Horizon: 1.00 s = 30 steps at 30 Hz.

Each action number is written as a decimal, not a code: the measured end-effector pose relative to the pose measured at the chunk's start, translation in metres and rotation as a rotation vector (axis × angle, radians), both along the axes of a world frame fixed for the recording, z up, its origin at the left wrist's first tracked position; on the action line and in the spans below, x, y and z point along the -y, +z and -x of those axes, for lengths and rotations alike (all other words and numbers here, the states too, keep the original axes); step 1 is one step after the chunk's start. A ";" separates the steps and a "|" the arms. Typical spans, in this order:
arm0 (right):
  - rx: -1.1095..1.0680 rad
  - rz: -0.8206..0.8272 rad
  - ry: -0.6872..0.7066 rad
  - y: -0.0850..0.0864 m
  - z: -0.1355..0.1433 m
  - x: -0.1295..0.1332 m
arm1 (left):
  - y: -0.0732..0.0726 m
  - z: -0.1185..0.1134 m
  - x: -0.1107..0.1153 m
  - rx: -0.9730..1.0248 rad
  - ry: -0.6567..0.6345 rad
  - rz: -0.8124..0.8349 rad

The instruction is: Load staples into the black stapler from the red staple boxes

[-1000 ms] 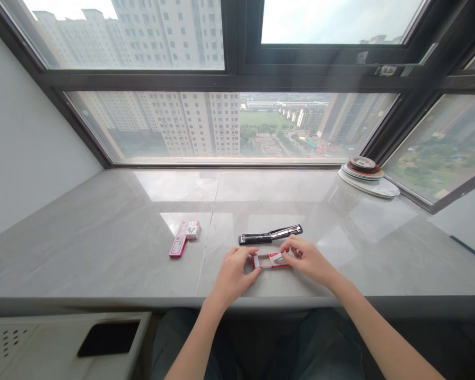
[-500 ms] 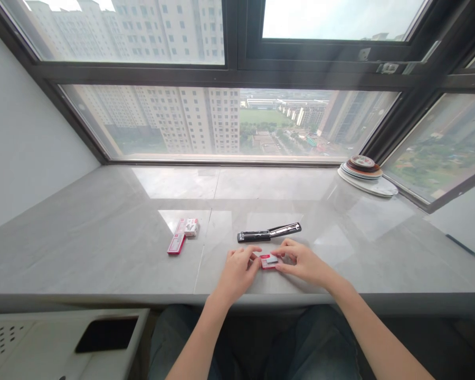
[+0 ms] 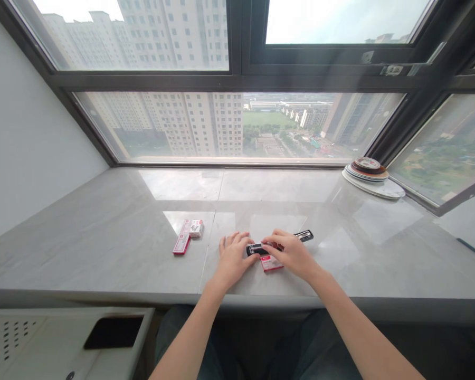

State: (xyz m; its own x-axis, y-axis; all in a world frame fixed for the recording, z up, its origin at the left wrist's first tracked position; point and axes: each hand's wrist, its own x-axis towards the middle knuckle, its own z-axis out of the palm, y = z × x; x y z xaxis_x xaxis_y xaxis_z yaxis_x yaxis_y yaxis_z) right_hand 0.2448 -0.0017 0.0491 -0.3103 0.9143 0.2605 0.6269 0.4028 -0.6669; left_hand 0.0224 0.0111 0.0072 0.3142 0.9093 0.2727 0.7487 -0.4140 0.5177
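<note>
Both hands are reaching farther up the counter than half a second ago, moving from the near red-and-white box to the black stapler. The stapler is lying open, its low end pointing toward nine o'clock and its other arm slanting out beyond the right hand, between two and three o'clock. The left hand is holding the low end between thumb and forefinger, while its other fingers are fanning out fairly wide. The right hand is arching over the middle of the stapler, its thumb and forefinger coming narrowly together above the low end; whether they are pinching something small is impossible to tell. The near red-and-white box is sitting at six o'clock from the stapler, just beside it, with the right hand hovering by its right side.

At nine o'clock from the stapler, well apart, a long pink box is lying flat, and a small white box is resting against its upper right side. Round plates are standing stacked at two o'clock, near the window frame. Down at eight o'clock, a flat black object is resting on a pale cabinet.
</note>
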 end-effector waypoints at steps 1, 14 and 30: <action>0.003 -0.001 0.007 -0.001 0.001 -0.004 | -0.001 -0.001 0.005 0.000 0.003 -0.003; 0.127 -0.005 0.009 -0.004 0.010 -0.005 | 0.001 0.001 0.010 0.050 0.027 0.000; -0.185 0.229 -0.275 -0.027 -0.028 0.032 | 0.004 0.001 0.010 0.071 0.015 0.026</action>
State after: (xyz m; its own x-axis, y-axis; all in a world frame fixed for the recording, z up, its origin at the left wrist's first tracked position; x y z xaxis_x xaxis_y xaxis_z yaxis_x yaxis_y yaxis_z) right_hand 0.2730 -0.0336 0.0217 -0.0129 0.9976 0.0687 0.5516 0.0643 -0.8316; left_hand 0.0215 0.0013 0.0110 0.2810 0.9208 0.2703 0.7160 -0.3887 0.5799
